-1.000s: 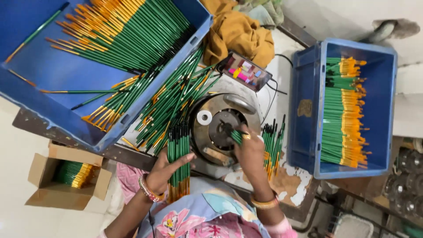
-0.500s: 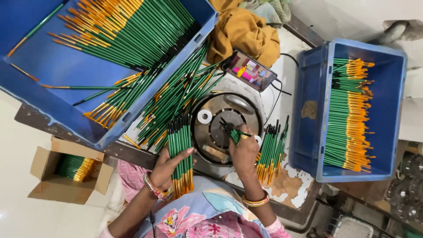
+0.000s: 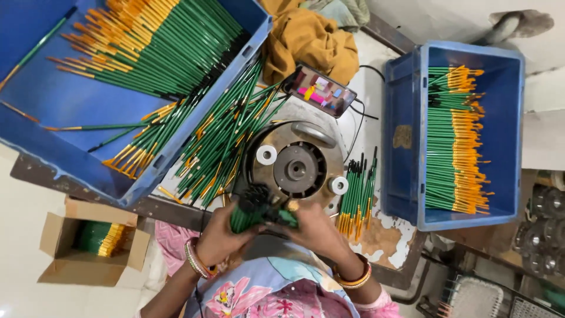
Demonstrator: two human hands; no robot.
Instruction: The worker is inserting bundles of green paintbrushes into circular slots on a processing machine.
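Both hands (image 3: 268, 227) grip brush bundle (image 3: 259, 209) — machine edge (image 3: 294, 168).

Count: 2 blue crates, large one (image 3: 53, 112) left, smaller one (image 3: 412, 176) right. 1 cardboard box (image 3: 59, 265). 1 phone (image 3: 321, 91). 1 round machine (image 3: 297, 168) with 2 white rollers (image 3: 266, 155). 2 hands (image 3: 220, 235) in view. Green brushes (image 3: 176, 47): too many to count.
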